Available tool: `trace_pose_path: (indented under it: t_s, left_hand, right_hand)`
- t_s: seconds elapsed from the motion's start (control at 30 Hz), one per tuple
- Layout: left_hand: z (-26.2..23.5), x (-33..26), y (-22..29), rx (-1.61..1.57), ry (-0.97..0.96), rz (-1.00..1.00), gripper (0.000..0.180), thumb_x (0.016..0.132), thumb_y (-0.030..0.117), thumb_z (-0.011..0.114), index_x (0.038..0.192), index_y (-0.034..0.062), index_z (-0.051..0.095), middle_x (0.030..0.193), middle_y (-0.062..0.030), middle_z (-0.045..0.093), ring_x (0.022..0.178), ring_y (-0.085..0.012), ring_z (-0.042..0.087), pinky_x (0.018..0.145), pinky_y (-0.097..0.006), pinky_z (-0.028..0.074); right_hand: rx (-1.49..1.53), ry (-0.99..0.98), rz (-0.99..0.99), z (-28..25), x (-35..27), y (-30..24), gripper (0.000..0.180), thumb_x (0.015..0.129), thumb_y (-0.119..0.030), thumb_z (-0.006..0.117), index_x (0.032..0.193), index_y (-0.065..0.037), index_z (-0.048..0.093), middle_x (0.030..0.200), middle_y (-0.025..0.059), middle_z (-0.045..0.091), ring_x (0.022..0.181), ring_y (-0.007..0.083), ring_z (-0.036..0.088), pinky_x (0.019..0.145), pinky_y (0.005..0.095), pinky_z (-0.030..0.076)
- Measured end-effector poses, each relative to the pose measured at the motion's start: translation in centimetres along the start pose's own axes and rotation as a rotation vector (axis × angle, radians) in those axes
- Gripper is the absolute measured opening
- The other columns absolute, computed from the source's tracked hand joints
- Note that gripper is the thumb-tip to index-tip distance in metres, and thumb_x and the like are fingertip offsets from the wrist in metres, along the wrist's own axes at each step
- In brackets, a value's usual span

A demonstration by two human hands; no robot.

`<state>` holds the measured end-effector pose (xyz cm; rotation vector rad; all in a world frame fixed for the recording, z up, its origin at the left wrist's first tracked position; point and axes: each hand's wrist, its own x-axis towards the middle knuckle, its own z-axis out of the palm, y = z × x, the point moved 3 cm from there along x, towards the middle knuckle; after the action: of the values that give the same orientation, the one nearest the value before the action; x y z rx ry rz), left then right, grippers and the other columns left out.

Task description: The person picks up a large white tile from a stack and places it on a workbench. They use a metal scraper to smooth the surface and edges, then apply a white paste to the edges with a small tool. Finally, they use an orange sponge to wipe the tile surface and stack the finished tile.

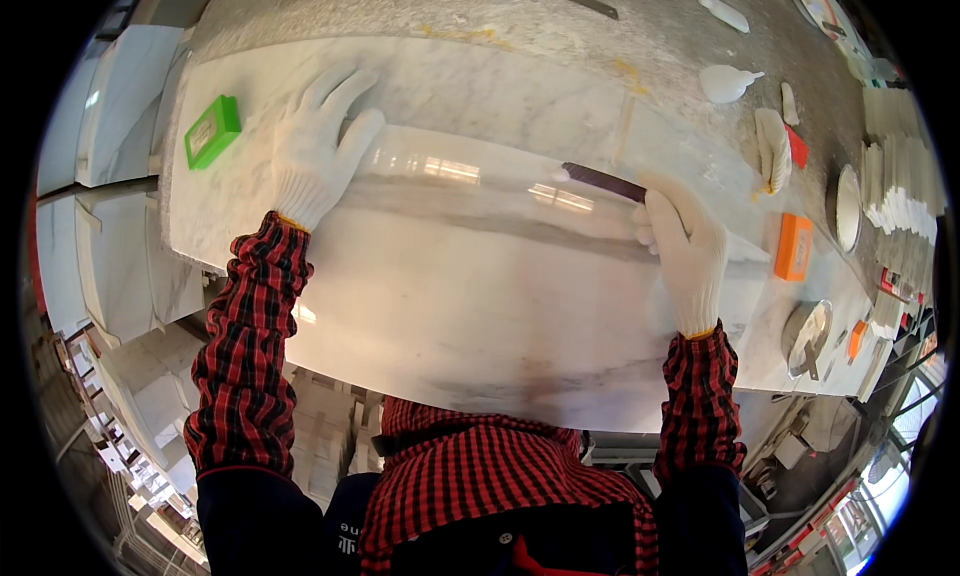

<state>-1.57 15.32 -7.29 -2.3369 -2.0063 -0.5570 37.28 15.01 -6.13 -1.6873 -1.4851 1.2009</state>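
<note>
A glossy white marble slab with grey veins [450,296] lies in front of me on a larger white slab [480,81]. My left hand [322,146], in a white knit glove, rests with spread fingers at the slab's left end and holds nothing. My right hand [685,236], gloved alike, closes around one end of a dark flat scraper [605,182]. The scraper points left, with a bit of white stuff at its tip, close over the slab's far part. Whether the tip touches the surface I cannot tell.
A green block [212,132] sits left of my left hand. To the right are an orange block [793,246] and a bowl of white paste with a blade [808,338]. A white squeeze bottle [729,83] and a crumpled white glove [772,151] lie at the far right.
</note>
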Motion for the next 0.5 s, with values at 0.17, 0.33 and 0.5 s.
trace_pose_path:
  t_s: [0.17, 0.33, 0.5]
  left_hand:
    - [0.2, -0.1, -0.3, -0.007, -0.009, -0.022, 0.044, 0.095, 0.034, 0.064, 0.133, 0.0122, 0.065, 0.141, -0.0124, 0.060, 0.130, -0.0351, 0.053, 0.111, -0.047, 0.040]
    - [-0.4, 0.0, 0.4, -0.029, -0.081, -0.102, 0.043, 0.096, 0.033, 0.063, 0.133, 0.0122, 0.065, 0.142, -0.0130, 0.058, 0.129, -0.0362, 0.053, 0.111, -0.047, 0.040]
    - [-0.1, -0.4, -0.3, -0.057, -0.060, -0.082, 0.041, 0.096, 0.024, 0.066, 0.134, 0.0096, 0.064, 0.144, -0.0146, 0.057, 0.135, -0.0351, 0.050, 0.114, -0.043, 0.039]
  right_hand:
    - [-0.277, 0.190, -0.366, -1.1, -1.9, 1.1, 0.019, 0.096, -0.008, 0.066, 0.110, 0.000, 0.075, 0.103, 0.0133, 0.075, 0.093, 0.0238, 0.070, 0.085, 0.0338, 0.055]
    - [-0.250, 0.156, -0.372, -3.1, -3.7, 1.4, 0.016, 0.094, -0.007, 0.067, 0.108, 0.000, 0.072, 0.107, 0.0141, 0.073, 0.097, 0.0286, 0.070, 0.088, 0.0343, 0.054]
    - [-0.462, 0.056, -0.405, -3.9, -3.9, 1.1, 0.010, 0.094, -0.007, 0.066, 0.102, -0.001, 0.068, 0.104, 0.0123, 0.072, 0.094, 0.0260, 0.068, 0.085, 0.0347, 0.053]
